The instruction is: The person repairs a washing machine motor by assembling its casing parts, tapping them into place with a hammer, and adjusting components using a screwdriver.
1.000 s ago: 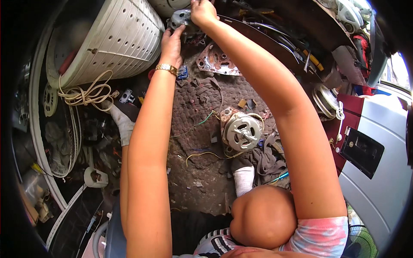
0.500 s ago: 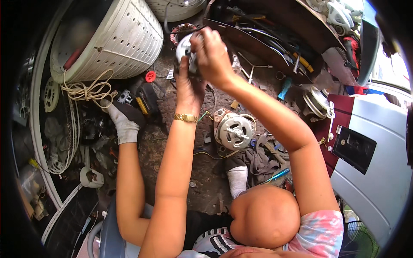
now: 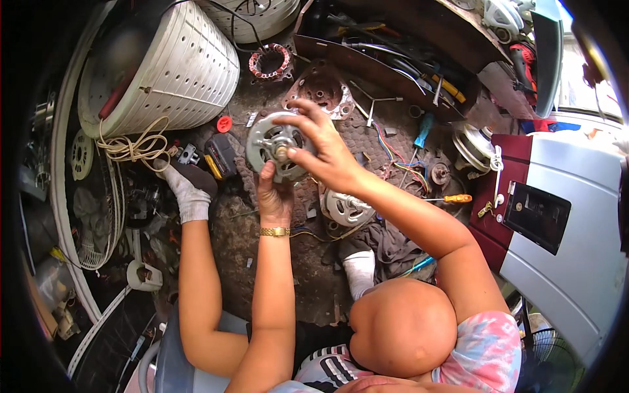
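My left hand (image 3: pixel 275 200), below a gold watch, grips a round silver motor cover (image 3: pixel 262 156) from its near side. Slots ring the cover's face, and a brass-coloured hub sits at its centre. I cannot tell how much of a motor is behind it. Over its right side is my right hand (image 3: pixel 324 147), fingers spread and thumb at the hub. Another slotted silver motor (image 3: pixel 347 208) lies on the floor, partly behind my right forearm. Beyond the held cover is a rusty motor housing (image 3: pixel 320 90), with a copper-wound stator (image 3: pixel 270 63) to its left.
White perforated tubs (image 3: pixel 187 69) stand far left, with a coiled cord (image 3: pixel 134 144) nearby. A brown metal tool box (image 3: pixel 386 69) is at the back. Near the right panel (image 3: pixel 576 190) lie an orange-handled screwdriver (image 3: pixel 457 198), coloured wires (image 3: pixel 393 154) and a white pulley (image 3: pixel 473 147).
Both hands have come nearer with the motor cover, whose slotted face now shows. My right fingers have spread from a closed hold. The housing and wires behind are now visible.
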The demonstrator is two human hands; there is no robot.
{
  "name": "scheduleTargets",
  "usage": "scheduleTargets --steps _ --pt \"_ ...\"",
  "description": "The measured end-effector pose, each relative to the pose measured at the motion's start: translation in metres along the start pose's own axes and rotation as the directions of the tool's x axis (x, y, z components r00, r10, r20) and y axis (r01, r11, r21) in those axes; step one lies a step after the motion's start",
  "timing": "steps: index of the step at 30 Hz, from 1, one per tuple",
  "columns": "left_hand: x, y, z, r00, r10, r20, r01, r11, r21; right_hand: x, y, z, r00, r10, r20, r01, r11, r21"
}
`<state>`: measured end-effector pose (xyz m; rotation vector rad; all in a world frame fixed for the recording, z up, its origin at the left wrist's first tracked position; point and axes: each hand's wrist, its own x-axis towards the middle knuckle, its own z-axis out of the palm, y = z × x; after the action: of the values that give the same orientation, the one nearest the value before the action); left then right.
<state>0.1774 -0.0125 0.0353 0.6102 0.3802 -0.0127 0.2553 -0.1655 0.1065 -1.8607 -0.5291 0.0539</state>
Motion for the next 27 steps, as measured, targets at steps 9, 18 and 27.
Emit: scheduleTargets --steps 9,18,27 --pt "0.003 -0.030 0.040 0.993 0.087 -0.076 -0.066 0.967 0.244 -0.001 0.052 -0.011 0.978 0.210 -0.008 -0.210 0.978 -0.022" --pt "0.077 -0.061 0.031 0.956 0.192 -0.224 -0.049 0.851 0.522 0.048 0.121 -0.094 0.815 0.579 0.007 -0.416 0.576 0.704" --pt "0.165 -0.080 -0.042 0.916 0.276 -0.291 0.010 0.710 0.704 0.092 0.158 -0.063 0.844 0.533 -0.057 -0.421 0.726 0.543"
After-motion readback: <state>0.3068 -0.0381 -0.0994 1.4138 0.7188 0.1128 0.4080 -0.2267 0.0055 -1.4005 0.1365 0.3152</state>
